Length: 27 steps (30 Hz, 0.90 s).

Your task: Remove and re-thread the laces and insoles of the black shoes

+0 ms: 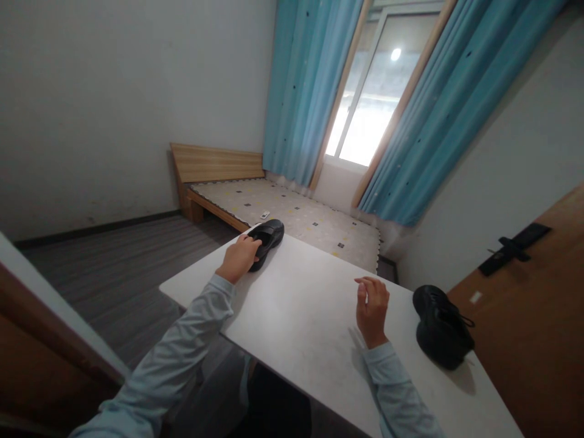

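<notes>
At the far left part of the white table, a black shoe (272, 231) rests with its toe pointing away from me. My left hand (241, 255) grips the shoe's near side, thumb and fingers at its opening; part of the heel is hidden behind the hand. My right hand (373, 307) is held over the right half of the table with fingers loosely bent and apart, holding nothing. To the right of that hand, and not touched by it, another black shoe (442, 328) with a lace loop sits near the table's right edge.
The white table (292, 316) spans the space before me. Behind it stands a bed (314, 213) with a wooden headboard (219, 163) and a small white remote-like object (265, 215) on it. A wooden door (538, 304) is close on the right. Blue curtains (305, 91) flank the window.
</notes>
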### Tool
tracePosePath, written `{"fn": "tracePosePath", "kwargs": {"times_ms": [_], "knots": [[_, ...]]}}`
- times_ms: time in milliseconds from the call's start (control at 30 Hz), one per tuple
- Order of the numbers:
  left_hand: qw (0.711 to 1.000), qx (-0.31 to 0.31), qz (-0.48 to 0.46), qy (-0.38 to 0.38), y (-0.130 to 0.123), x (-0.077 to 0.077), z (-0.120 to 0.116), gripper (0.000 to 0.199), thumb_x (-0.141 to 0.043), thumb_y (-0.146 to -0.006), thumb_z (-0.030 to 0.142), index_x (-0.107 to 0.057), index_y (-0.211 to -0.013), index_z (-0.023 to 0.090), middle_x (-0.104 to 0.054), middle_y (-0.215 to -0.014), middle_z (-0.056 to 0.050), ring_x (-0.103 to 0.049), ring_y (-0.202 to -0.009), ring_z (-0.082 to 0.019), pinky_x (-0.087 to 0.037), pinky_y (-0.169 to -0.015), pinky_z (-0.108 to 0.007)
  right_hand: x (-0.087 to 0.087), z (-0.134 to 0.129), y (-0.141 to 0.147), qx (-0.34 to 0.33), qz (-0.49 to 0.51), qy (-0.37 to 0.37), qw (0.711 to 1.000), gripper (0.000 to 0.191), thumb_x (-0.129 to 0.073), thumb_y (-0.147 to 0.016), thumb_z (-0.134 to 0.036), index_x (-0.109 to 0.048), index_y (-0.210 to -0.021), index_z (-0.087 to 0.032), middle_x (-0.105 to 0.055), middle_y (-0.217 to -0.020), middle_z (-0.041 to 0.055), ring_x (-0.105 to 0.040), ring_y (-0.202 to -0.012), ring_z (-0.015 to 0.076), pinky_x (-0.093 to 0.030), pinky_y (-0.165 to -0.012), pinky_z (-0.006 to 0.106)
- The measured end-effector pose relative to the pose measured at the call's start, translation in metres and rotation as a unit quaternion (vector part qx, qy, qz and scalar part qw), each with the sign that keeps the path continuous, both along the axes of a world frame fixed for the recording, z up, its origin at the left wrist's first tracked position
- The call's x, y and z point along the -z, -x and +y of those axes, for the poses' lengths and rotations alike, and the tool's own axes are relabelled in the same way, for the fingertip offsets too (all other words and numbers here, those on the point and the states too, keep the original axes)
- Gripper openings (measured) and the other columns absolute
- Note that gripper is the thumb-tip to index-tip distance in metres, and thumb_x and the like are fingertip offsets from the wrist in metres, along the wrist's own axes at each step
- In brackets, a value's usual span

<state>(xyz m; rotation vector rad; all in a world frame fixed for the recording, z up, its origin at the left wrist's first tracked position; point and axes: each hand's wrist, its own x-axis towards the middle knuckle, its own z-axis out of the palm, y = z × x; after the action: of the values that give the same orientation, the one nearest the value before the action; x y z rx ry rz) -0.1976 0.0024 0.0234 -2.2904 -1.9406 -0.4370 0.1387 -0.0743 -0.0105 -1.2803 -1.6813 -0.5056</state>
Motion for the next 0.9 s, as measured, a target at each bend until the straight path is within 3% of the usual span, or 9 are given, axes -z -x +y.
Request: {"fn": "tracePosePath", "kwargs": {"times_ms": [233,600,733,833,900], "knots": [[0.998,-0.046,0.007,0.046,0.005,-0.013,0.008,0.037,-0.063,-0.075,0.023,-0.058,-0.111,0.029,-0.061,-0.11,-0.007,-0.046,-0.117,-0.024,-0.048,-0.081,-0.032,-0.002,-0.002,0.003,-0.004,-0.006,0.011,1.0,0.024,-0.037,-0.092,-0.024,-0.06,-0.088,-0.019,-0.059,-0.089,0.0066,-0.051,-0.089,0.0208,-0.034,-0.081,0.036],[0.998,-0.037,0.033,0.032,0.007,-0.011,0.016,0.031,-0.061,-0.076,0.021,-0.058,-0.107,0.025,-0.063,-0.107,-0.009,-0.041,-0.119,-0.027,-0.047,-0.083,-0.037,-0.006,-0.005,0.009,-0.004,-0.014,0.021,1.0,0.024,-0.036,-0.093,-0.023,-0.06,-0.087,-0.018,-0.059,-0.089,0.0068,-0.051,-0.089,0.0209,-0.034,-0.081,0.036],[0.997,-0.052,0.06,0.021,-0.003,-0.017,0.009,0.032,-0.063,-0.075,0.02,-0.058,-0.107,0.02,-0.063,-0.106,-0.012,-0.045,-0.113,-0.03,-0.042,-0.089,-0.048,-0.005,-0.004,0.01,-0.003,-0.02,0.019,1.0,0.025,-0.037,-0.093,-0.023,-0.06,-0.086,-0.017,-0.059,-0.088,0.0067,-0.051,-0.088,0.0202,-0.034,-0.081,0.035],[0.995,-0.073,0.066,-0.026,-0.02,-0.023,0.0,0.037,-0.064,-0.076,0.028,-0.057,-0.11,0.017,-0.06,-0.112,-0.015,-0.044,-0.114,-0.035,-0.03,-0.094,-0.062,-0.003,-0.004,0.01,-0.001,-0.026,0.023,0.999,0.025,-0.037,-0.094,-0.023,-0.06,-0.086,-0.016,-0.059,-0.088,0.0066,-0.051,-0.088,0.0199,-0.034,-0.081,0.035],[0.995,-0.045,0.062,-0.065,-0.034,-0.028,-0.007,0.035,-0.062,-0.078,0.032,-0.058,-0.11,0.017,-0.059,-0.113,-0.015,-0.04,-0.118,-0.036,-0.025,-0.096,-0.065,-0.003,-0.003,0.01,-0.001,-0.029,0.027,0.999,0.026,-0.037,-0.094,-0.023,-0.06,-0.086,-0.016,-0.059,-0.089,0.0067,-0.051,-0.089,0.0197,-0.034,-0.082,0.035]]}}
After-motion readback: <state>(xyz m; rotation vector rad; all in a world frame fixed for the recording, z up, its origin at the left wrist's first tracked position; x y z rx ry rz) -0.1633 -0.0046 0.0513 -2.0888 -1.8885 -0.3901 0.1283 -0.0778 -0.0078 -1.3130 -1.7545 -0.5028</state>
